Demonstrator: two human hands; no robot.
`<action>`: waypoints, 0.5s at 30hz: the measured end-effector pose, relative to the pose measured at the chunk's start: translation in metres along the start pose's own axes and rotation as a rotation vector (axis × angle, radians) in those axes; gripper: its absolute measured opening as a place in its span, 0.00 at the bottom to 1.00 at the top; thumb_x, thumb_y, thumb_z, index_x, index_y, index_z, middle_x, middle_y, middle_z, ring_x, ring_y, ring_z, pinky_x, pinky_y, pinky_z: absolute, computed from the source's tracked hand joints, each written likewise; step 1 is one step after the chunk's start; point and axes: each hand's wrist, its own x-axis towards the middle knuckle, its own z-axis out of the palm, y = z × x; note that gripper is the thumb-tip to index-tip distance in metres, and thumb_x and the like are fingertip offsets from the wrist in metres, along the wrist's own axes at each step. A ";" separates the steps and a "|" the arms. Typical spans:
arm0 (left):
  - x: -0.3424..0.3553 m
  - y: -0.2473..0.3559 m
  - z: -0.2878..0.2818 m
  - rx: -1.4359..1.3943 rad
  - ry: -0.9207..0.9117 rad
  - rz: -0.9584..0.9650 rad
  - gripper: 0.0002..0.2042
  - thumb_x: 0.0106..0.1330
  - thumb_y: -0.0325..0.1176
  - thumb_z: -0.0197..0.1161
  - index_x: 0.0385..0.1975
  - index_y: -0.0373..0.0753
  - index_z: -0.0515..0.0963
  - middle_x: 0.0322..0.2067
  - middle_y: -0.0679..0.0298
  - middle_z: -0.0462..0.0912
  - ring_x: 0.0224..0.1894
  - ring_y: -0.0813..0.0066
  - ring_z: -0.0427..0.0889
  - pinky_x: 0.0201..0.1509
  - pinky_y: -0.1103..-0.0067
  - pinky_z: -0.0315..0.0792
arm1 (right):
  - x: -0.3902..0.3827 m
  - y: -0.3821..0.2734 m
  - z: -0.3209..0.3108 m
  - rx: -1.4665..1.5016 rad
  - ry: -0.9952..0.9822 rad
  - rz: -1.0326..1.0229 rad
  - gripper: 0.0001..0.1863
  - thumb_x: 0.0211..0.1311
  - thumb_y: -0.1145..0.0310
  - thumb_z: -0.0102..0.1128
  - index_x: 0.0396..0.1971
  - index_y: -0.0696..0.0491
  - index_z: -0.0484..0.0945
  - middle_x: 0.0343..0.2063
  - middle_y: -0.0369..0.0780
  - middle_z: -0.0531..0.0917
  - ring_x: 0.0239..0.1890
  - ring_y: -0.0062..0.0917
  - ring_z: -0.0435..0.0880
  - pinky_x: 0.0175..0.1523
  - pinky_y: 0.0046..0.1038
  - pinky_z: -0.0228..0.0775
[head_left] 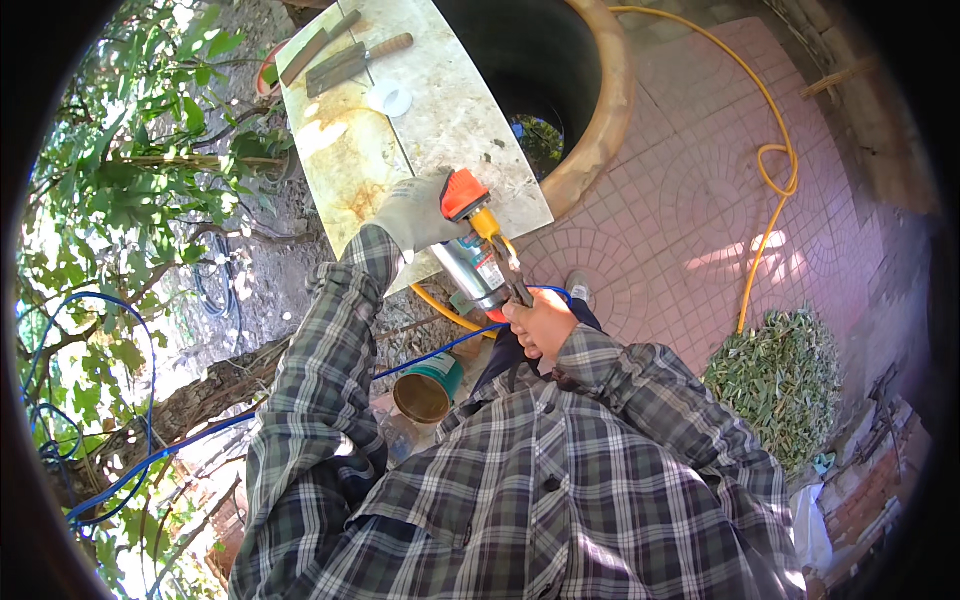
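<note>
The gloved left hand [415,215] has its grip clenched on a silver metal cylinder [472,270] at the stone slab desk's [440,120] 6 o'clock edge; the bare right hand [540,325] grasps orange-handled pliers [490,235].

A garden yard: paving [700,200], shrubs [130,150], round well [600,110].

L hand [415,212], gloved, grips orange-capped cylinder [470,255]; R hand [540,322] bare, holds pliers [510,268].

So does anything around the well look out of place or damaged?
The stone slab lies only partly across the well, leaving it mostly open, and rust-coloured stains mark the slab's left half. A yellow hose loops loosely over the paving. Nothing looks spilled.
</note>
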 end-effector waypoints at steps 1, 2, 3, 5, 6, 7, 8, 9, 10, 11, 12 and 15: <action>0.001 0.002 -0.001 -0.012 -0.043 0.006 0.28 0.46 0.46 0.72 0.45 0.35 0.75 0.38 0.46 0.82 0.45 0.47 0.82 0.50 0.64 0.75 | 0.016 0.022 -0.003 -0.189 0.096 -0.087 0.15 0.68 0.62 0.59 0.44 0.58 0.72 0.26 0.41 0.74 0.24 0.29 0.69 0.30 0.33 0.62; 0.001 0.002 -0.001 -0.003 -0.034 0.003 0.27 0.46 0.45 0.72 0.45 0.36 0.76 0.38 0.47 0.83 0.44 0.48 0.82 0.50 0.64 0.75 | 0.033 0.041 -0.005 -0.380 0.189 -0.176 0.19 0.67 0.62 0.59 0.47 0.61 0.73 0.30 0.46 0.78 0.30 0.37 0.76 0.36 0.37 0.68; 0.009 0.003 0.003 -0.004 -0.028 0.023 0.26 0.46 0.44 0.72 0.44 0.37 0.76 0.37 0.49 0.83 0.43 0.50 0.82 0.49 0.65 0.75 | 0.033 0.044 -0.008 -0.477 0.270 -0.238 0.21 0.66 0.62 0.60 0.50 0.63 0.73 0.34 0.50 0.80 0.36 0.42 0.79 0.42 0.40 0.70; -0.002 0.000 0.002 0.001 -0.021 0.019 0.26 0.46 0.43 0.72 0.44 0.38 0.77 0.37 0.50 0.83 0.42 0.51 0.83 0.48 0.65 0.76 | 0.014 0.030 0.005 -0.591 0.335 -0.340 0.24 0.65 0.62 0.60 0.52 0.66 0.73 0.42 0.56 0.81 0.47 0.49 0.79 0.53 0.41 0.71; -0.004 -0.001 0.002 -0.003 -0.022 0.038 0.26 0.46 0.43 0.73 0.44 0.38 0.76 0.37 0.49 0.83 0.42 0.51 0.83 0.48 0.65 0.76 | 0.005 0.022 0.011 -0.600 0.357 -0.380 0.25 0.64 0.62 0.60 0.53 0.67 0.73 0.46 0.59 0.80 0.53 0.51 0.77 0.58 0.40 0.69; -0.001 0.000 0.002 -0.006 -0.027 0.069 0.26 0.46 0.43 0.73 0.44 0.38 0.76 0.38 0.49 0.83 0.42 0.51 0.83 0.48 0.65 0.76 | 0.007 0.024 0.011 -0.607 0.368 -0.387 0.24 0.65 0.62 0.59 0.52 0.67 0.73 0.46 0.59 0.80 0.52 0.51 0.78 0.57 0.40 0.70; 0.000 0.001 0.002 0.001 -0.013 0.098 0.27 0.46 0.44 0.73 0.45 0.38 0.76 0.38 0.49 0.83 0.43 0.51 0.83 0.48 0.65 0.76 | 0.009 0.025 0.013 -0.616 0.376 -0.395 0.24 0.65 0.62 0.59 0.52 0.67 0.73 0.45 0.59 0.80 0.51 0.51 0.78 0.56 0.41 0.70; 0.001 0.001 0.003 0.008 0.002 0.126 0.27 0.46 0.44 0.73 0.45 0.38 0.75 0.38 0.50 0.83 0.43 0.51 0.83 0.49 0.65 0.76 | 0.010 0.026 0.013 -0.625 0.383 -0.402 0.23 0.66 0.62 0.59 0.51 0.67 0.74 0.45 0.58 0.80 0.50 0.51 0.79 0.55 0.41 0.71; 0.001 0.001 0.003 0.015 0.016 0.152 0.27 0.46 0.44 0.73 0.45 0.38 0.75 0.38 0.50 0.83 0.43 0.51 0.83 0.49 0.65 0.76 | 0.010 0.028 0.012 -0.625 0.418 -0.424 0.23 0.66 0.62 0.59 0.51 0.67 0.74 0.45 0.59 0.80 0.51 0.51 0.78 0.56 0.41 0.70; 0.003 0.003 0.002 -0.011 -0.066 0.090 0.30 0.46 0.45 0.73 0.48 0.37 0.74 0.41 0.49 0.82 0.45 0.52 0.82 0.51 0.65 0.75 | 0.009 0.030 0.011 -0.626 0.453 -0.445 0.23 0.66 0.62 0.59 0.51 0.67 0.74 0.46 0.59 0.80 0.52 0.51 0.78 0.57 0.41 0.70; -0.005 0.001 -0.006 -0.035 -0.139 -0.002 0.32 0.46 0.45 0.73 0.51 0.37 0.73 0.43 0.49 0.81 0.47 0.53 0.82 0.53 0.66 0.75 | 0.006 0.028 0.018 -0.634 0.456 -0.473 0.23 0.66 0.62 0.59 0.51 0.67 0.74 0.46 0.59 0.80 0.53 0.52 0.77 0.58 0.40 0.69; -0.004 0.002 0.012 -0.008 0.027 0.006 0.39 0.47 0.48 0.74 0.60 0.35 0.69 0.50 0.47 0.77 0.53 0.53 0.78 0.57 0.66 0.72 | 0.022 0.046 0.007 -0.689 0.513 -0.580 0.17 0.66 0.65 0.59 0.47 0.63 0.75 0.34 0.52 0.83 0.38 0.44 0.84 0.42 0.40 0.75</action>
